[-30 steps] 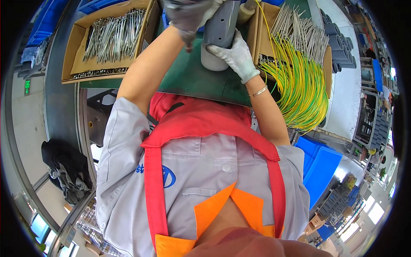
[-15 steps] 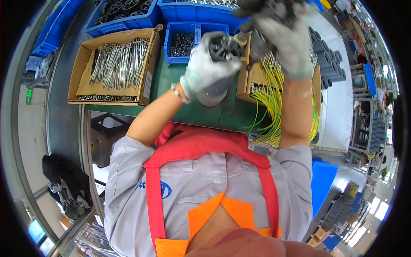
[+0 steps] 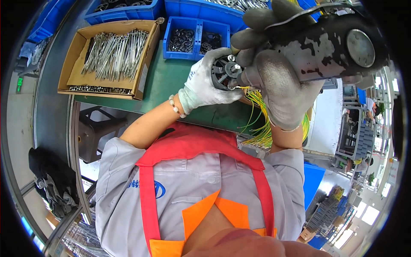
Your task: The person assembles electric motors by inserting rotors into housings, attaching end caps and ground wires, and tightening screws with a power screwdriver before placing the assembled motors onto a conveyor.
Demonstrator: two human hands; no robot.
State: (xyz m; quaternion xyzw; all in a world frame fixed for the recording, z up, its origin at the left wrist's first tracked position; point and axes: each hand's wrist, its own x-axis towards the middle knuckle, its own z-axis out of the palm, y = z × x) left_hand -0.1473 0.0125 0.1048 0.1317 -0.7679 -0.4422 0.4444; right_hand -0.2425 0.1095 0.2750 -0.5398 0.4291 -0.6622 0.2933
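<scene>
My left hand (image 3: 200,84), in a white glove, grips a round black spoked part (image 3: 219,76) from its left side. Bright bolt heads or nuts show on the part's face. A worn black power driver (image 3: 319,55) is held in my gloved right hand (image 3: 279,92), fingers wrapped round it. The driver's nose lies against or just beside the right edge of the spoked part; contact cannot be made out. A thin yellow wire end shows at the part's lower edge. Below my right hand hangs a bundle of yellow-green wires (image 3: 264,128).
A cardboard box (image 3: 139,88) of long metal bolts sits left on the green bench (image 3: 160,81). Beyond my left hand stands a divided blue bin (image 3: 182,55) of small dark parts. Larger blue bins (image 3: 124,13) line the back. A dark stool (image 3: 92,132) stands under the bench's left.
The driver has swung down and right, closer to the camera, its nose now at the spoked part. My left hand still grips the part, its face now tipped more upward.
</scene>
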